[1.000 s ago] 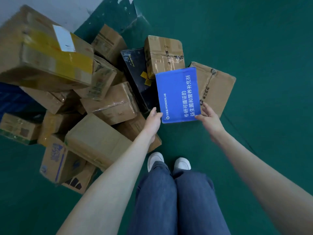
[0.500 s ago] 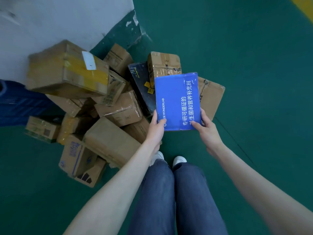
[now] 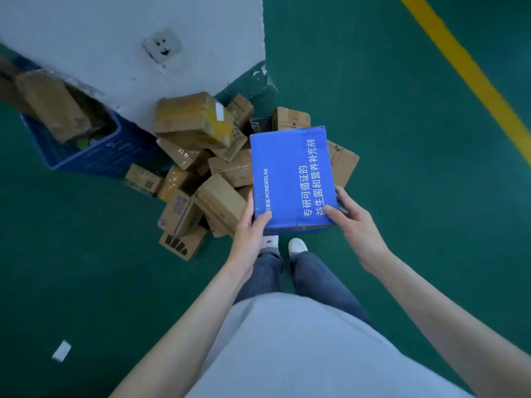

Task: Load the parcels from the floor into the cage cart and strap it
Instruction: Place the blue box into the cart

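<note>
A blue parcel (image 3: 290,173) with white print is held up in the air above the pile. My left hand (image 3: 251,231) grips its near left corner, thumb on top. My right hand (image 3: 352,222) grips its near right corner, thumb on the printed face. Below and to the left, several brown cardboard parcels (image 3: 195,122) lie heaped on the green floor against a white wall. The cage cart is out of view.
A blue plastic crate (image 3: 97,156) holding cardboard stands left of the pile by the wall (image 3: 115,30). A yellow line (image 3: 471,76) crosses the green floor at the right. A small white scrap (image 3: 61,351) lies at the lower left. My white shoes (image 3: 297,245) are just before the pile.
Both hands closed on the blue parcel and lifted it off the pile toward me. The view rose and pulled back, bringing the wall, crate and yellow line into sight.
</note>
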